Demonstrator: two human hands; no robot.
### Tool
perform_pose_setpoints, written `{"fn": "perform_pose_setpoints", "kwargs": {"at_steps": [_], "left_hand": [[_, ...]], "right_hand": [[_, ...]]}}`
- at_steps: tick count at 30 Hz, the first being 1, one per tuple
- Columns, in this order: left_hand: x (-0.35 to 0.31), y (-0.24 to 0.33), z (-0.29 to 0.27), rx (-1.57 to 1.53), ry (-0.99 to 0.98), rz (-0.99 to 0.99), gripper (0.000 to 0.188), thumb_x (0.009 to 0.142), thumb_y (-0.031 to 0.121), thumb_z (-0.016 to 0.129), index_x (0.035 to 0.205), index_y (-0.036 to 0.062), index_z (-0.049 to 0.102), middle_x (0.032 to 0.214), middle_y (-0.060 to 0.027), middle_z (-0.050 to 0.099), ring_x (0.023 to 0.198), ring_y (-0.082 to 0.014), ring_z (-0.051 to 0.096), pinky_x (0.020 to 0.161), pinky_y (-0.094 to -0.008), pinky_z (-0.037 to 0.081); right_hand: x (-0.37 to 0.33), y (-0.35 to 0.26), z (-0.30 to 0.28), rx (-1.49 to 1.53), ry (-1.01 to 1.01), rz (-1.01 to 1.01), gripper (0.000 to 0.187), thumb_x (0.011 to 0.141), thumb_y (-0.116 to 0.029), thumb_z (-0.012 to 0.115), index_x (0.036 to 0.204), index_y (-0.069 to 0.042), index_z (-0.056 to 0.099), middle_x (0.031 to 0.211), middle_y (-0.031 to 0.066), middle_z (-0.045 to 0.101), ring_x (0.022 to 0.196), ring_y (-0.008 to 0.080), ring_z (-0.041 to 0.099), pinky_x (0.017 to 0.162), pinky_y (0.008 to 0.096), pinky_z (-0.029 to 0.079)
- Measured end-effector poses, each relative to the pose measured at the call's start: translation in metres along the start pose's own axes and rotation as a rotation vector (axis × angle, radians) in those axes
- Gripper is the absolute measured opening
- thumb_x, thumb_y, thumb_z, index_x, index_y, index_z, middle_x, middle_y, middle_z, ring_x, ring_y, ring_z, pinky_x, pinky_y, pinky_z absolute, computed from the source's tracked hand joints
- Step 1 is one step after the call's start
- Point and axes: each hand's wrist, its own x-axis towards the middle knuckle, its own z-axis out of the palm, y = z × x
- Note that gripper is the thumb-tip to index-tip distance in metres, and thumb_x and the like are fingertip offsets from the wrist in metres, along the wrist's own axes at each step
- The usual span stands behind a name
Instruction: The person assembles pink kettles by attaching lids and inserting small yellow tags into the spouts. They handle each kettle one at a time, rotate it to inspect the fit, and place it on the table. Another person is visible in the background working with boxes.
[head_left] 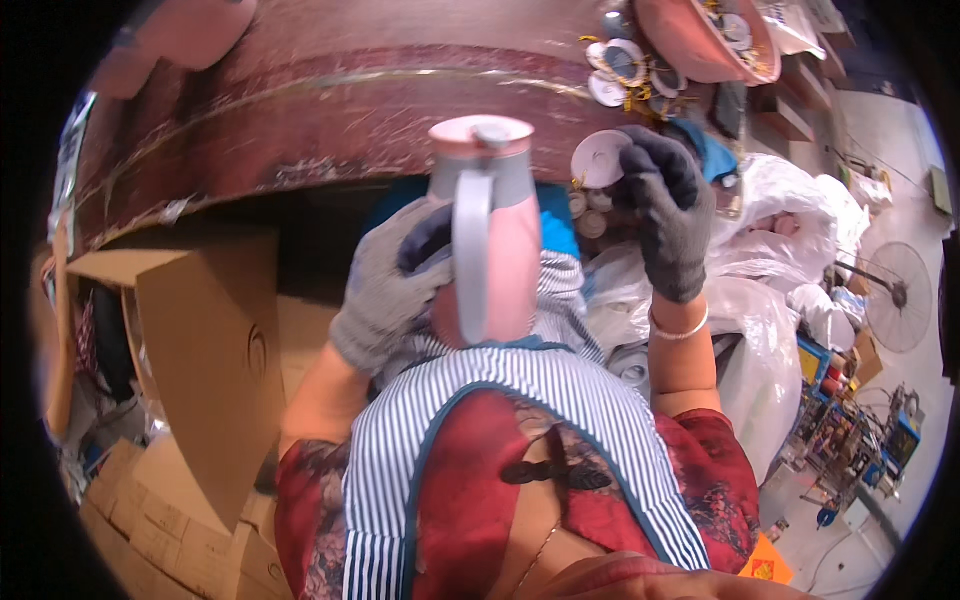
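My left hand (385,290), in a grey knitted glove with dark finger parts, is closed round the side of a pink and grey jug (515,260). The jug stands upright against my apron, its grey handle turned toward me and its pink lid on top. To the right, my right hand (675,220), gloved in the same way, is raised over the table's edge with fingers pinched together. At its fingertips is a round white tag (598,158) with a bit of yellow cord at its lower edge. The jug's far side is hidden.
On the worn dark-red table (400,120) lie several round tags (622,65) with yellow cords, beside a pink basin (690,40). Cardboard boxes (210,370) stand at left. Clear plastic bags (740,310) and a fan (897,295) are at right. Pink items (190,30) sit far left.
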Motion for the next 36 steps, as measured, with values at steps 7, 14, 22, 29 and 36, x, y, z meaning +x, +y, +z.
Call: {"fn": "perform_pose_setpoints", "kwargs": {"at_steps": [7,14,22,29,36], "left_hand": [[0.016,-0.019,-0.002,0.263,0.113,0.284,0.050,0.073,0.015,0.080,0.119,0.0021,0.067,0.103,-0.0141,0.064,0.092,-0.0266,0.066,0.083,-0.0333,0.055],[0.022,-0.016,0.007,0.350,0.092,0.355,0.042,0.073,0.012,0.078,0.113,0.0028,0.069,0.098,-0.0142,0.063,0.087,-0.0303,0.065,0.078,-0.0349,0.054],[0.009,0.001,0.004,0.221,0.125,0.159,0.025,0.081,0.006,0.072,0.105,0.0003,0.069,0.100,-0.0110,0.063,0.093,-0.0254,0.065,0.082,-0.0335,0.053],[-0.002,0.000,-0.023,-0.968,-0.146,-0.073,0.027,0.099,0.018,0.057,0.116,-0.0022,0.058,0.115,-0.0119,0.064,0.112,-0.0257,0.064,0.101,-0.0408,0.050],[0.025,0.007,-0.022,-0.868,-0.129,0.080,0.025,0.105,0.025,0.046,0.114,0.0021,0.048,0.111,-0.0161,0.064,0.102,-0.0280,0.062,0.097,-0.0461,0.048]], "right_hand": [[-0.037,0.019,0.049,0.359,-0.191,0.208,0.026,0.101,-0.016,0.054,0.117,0.003,0.059,0.093,0.0063,0.066,0.072,0.0089,0.061,0.065,0.0222,0.050],[-0.046,0.024,0.046,0.354,-0.336,0.219,0.031,0.103,-0.029,0.051,0.113,0.000,0.055,0.089,0.0054,0.063,0.072,0.0097,0.058,0.064,0.0224,0.047],[-0.046,0.029,0.037,0.348,-0.313,0.152,0.028,0.104,-0.029,0.053,0.112,-0.002,0.054,0.103,0.0124,0.067,0.082,0.0154,0.061,0.073,0.0266,0.050],[-0.052,0.026,0.054,0.516,0.074,0.229,0.023,0.102,-0.015,0.053,0.119,0.000,0.057,0.096,0.0043,0.064,0.078,0.0077,0.058,0.069,0.0205,0.048],[-0.015,-0.015,0.059,-0.468,-0.062,-0.709,0.031,0.082,-0.011,0.076,0.111,-0.004,0.068,0.103,0.0114,0.073,0.083,0.0274,0.068,0.075,0.0355,0.053]]}}
